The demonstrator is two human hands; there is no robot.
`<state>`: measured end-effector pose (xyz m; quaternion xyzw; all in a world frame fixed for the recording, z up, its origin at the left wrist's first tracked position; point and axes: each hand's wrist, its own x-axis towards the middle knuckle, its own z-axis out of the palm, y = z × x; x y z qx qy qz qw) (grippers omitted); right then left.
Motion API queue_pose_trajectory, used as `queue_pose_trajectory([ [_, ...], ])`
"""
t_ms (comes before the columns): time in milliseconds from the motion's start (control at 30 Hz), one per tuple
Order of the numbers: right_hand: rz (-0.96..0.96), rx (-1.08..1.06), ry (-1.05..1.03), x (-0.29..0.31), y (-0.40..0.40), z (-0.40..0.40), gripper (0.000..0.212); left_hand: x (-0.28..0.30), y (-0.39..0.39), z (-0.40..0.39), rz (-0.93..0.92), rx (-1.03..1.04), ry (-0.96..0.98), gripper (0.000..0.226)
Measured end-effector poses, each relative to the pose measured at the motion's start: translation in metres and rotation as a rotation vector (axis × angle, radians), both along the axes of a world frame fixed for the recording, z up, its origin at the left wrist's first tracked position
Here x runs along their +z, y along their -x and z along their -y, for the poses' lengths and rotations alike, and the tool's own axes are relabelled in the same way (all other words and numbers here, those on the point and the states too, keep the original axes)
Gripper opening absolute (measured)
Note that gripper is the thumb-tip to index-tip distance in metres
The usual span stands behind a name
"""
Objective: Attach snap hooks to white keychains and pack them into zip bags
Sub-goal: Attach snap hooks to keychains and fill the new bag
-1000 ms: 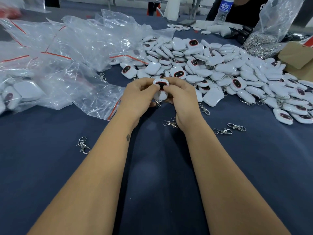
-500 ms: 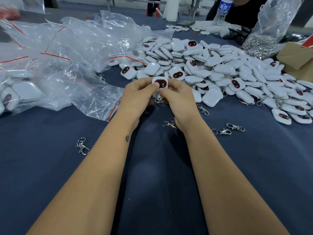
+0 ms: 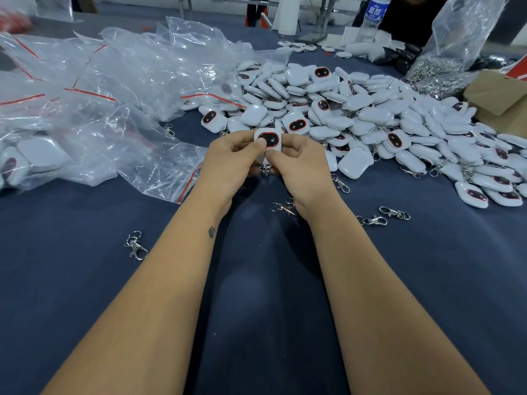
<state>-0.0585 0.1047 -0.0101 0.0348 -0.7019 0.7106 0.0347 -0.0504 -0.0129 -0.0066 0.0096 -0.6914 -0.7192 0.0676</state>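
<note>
While clear zip bags [image 3: 119,89] lie heaped at the left of the blue surface [image 3: 85,280], one at the far left holding white keychains, a tall bag [image 3: 456,47] at the far right holds metal hooks. Both hands hold one keychain [image 3: 268,141] above the surface, before the big pile [image 3: 385,124]: fingers of the left hand [image 3: 231,163] and right hand [image 3: 299,169] curl round it, left thumb on its dark red-rimmed face. Its long axis runs away from the person, face up, with a hook [image 3: 264,169] hanging at its near end.
</note>
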Motion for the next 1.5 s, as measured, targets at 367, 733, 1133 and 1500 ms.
queue_pose_trajectory([
  [367,0.070,-0.094,0.164,0.003,0.005,0.003,0.020,0.015,-0.009,0.039,0.000,0.467,0.824,0.014],
  [733,0.004,0.003,0.543,0.011,-0.006,0.005,0.021,0.011,-0.005,0.025,0.074,0.279,0.509,0.021],
  [1133,-0.094,-0.087,-0.157,0.000,-0.006,0.017,0.022,0.008,-0.003,0.019,-0.010,0.359,-0.006,0.024],
  [1500,-0.188,-0.087,-0.416,-0.003,-0.008,0.018,0.020,0.015,-0.005,0.017,-0.226,0.490,0.027,0.025],
])
